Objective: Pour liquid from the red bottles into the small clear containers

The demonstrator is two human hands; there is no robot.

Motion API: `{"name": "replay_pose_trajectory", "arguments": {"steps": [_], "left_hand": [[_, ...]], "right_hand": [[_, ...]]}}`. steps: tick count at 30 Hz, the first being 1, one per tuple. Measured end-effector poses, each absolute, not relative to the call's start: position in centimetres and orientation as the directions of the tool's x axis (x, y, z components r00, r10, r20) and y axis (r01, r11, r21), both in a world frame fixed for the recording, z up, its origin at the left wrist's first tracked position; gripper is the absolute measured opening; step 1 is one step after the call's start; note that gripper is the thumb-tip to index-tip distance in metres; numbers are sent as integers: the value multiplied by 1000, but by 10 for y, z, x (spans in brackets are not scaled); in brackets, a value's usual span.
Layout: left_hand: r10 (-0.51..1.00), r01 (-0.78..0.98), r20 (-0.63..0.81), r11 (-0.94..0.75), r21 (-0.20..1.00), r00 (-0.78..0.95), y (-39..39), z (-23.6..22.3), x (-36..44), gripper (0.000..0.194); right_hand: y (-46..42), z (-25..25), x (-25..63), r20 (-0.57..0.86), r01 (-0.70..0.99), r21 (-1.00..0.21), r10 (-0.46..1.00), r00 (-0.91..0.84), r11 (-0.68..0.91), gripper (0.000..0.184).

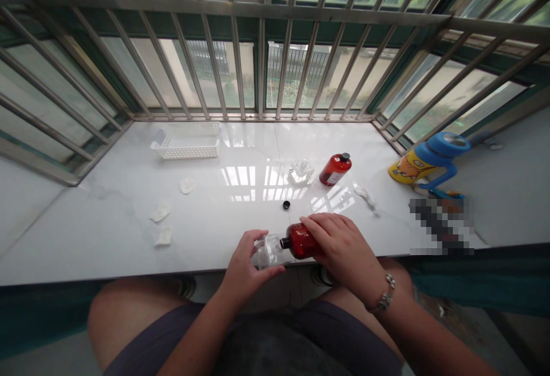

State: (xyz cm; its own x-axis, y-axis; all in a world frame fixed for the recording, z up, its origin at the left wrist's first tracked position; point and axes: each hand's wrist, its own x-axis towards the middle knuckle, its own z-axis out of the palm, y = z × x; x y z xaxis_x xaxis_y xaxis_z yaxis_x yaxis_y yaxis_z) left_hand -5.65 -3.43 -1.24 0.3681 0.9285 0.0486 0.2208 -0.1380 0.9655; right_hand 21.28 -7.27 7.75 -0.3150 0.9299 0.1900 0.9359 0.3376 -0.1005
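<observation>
My right hand (339, 250) is closed round a red bottle (299, 241), which is tipped onto its side with its black neck pointing left. The neck meets the mouth of a clear glass container (270, 251). Thumb and fingers of my left hand (249, 261) grip that clear container from its left side, close to the counter's front edge. Whether liquid is flowing between the two I cannot make out. A small black cap (286, 205) lies on the counter just beyond the bottle.
A second red bottle (336, 169) stands capped beside a clear glass piece (301, 171). Farther left are a white basket (187, 141) and crumpled white pieces (160, 212). A twisted white strip (365, 195) and a blue-yellow flask (425, 158) are at right. Window bars line the back.
</observation>
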Motion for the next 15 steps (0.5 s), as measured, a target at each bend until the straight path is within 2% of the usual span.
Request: {"name": "replay_pose_trajectory", "arguments": {"steps": [15], "left_hand": [[925, 182, 22, -98, 978, 378, -35, -17, -56, 72]], "right_hand": [[-71, 84, 212, 171, 936, -52, 927, -335, 348, 71]]}}
